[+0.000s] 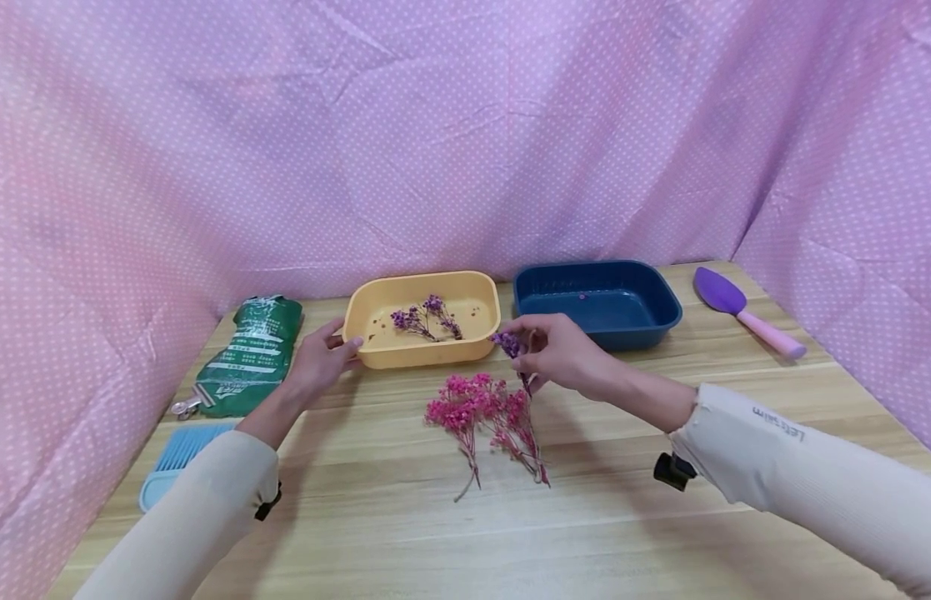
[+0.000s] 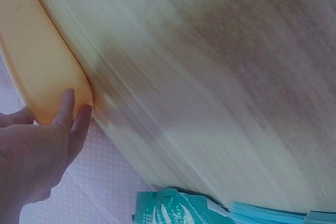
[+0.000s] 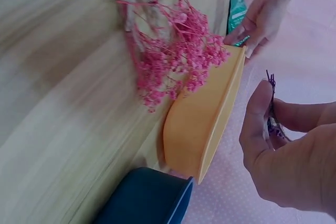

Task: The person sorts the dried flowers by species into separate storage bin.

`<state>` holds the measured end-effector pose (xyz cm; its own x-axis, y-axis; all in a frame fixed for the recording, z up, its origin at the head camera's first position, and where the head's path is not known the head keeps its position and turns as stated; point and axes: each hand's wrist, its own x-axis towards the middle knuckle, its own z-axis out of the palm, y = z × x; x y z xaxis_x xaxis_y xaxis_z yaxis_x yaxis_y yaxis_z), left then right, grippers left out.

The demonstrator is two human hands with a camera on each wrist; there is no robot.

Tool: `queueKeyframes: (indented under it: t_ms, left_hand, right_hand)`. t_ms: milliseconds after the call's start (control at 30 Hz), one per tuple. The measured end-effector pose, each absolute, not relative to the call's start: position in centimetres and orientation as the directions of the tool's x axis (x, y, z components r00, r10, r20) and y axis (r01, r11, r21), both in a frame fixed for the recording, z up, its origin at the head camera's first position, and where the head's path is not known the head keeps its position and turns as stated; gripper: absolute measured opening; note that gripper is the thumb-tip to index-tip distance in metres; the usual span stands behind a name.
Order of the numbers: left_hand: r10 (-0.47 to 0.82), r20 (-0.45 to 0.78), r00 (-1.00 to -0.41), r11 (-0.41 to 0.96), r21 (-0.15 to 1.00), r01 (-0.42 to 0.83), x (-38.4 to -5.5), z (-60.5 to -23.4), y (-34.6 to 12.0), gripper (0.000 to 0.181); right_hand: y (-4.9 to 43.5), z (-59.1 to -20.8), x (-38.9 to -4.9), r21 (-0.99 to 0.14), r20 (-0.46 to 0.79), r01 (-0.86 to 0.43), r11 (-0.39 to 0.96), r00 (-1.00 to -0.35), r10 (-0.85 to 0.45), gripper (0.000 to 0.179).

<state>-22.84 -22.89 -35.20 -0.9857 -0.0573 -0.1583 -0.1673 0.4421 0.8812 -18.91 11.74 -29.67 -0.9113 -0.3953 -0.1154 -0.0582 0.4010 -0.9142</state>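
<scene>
My left hand [image 1: 322,358] holds the left end of a yellow plastic tub [image 1: 405,357], thumb at the front and fingers at the side. Inside the tub lie purple dried flower sprigs [image 1: 433,310] and small brown specks. Just off its right front corner, my right hand [image 1: 558,354] pinches a purple dried flower sprig [image 1: 508,342] between thumb and fingers, stem hanging down. In the right wrist view, the fingers hide part of this sprig. Two pink dried flower bunches [image 1: 473,407] lie on the table below that hand, stems toward me.
A dark blue tub [image 1: 638,336] stands right of the yellow one, with a small purple bit inside. Farther right lies a purple trowel [image 1: 720,291] with a pink handle. On the left are a green bag [image 1: 251,354] with a metal clip and a light blue brush [image 1: 186,450].
</scene>
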Motion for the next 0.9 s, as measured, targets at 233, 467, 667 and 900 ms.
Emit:
queueKeyframes:
  t_ms: [233,467,667,900]
  left_hand:
    - [-0.06,-0.154,-0.986,0.437,0.884,-0.165,-22.8,-35.2,-22.8,0.063]
    - [-0.061,-0.153,-0.986,0.426,0.89,-0.164,-22.9,-35.2,-22.9,0.063]
    - [-0.061,-0.156,-0.986,0.42,0.892,-0.167,-22.8,-35.2,-22.8,0.064]
    - [-0.06,-0.161,-0.985,0.421,0.891,-0.171,-22.8,-35.1,-22.6,0.065]
  right_hand:
    - [10.1,-29.3,-20.6,-0.95,-0.154,0.031,0.31,-0.911,-0.382,0.043]
    - [8.5,-28.7,-22.8,-0.971,-0.15,0.062,0.231,-0.909,-0.39,0.046]
    - [6.9,-28.4,-25.1,-0.968,-0.157,0.072,0.241,-0.921,-0.356,0.044]
    - [5.7,-28.2,-27.5,-0.958,-0.197,0.105,0.267,-0.918,-0.344,0.047]
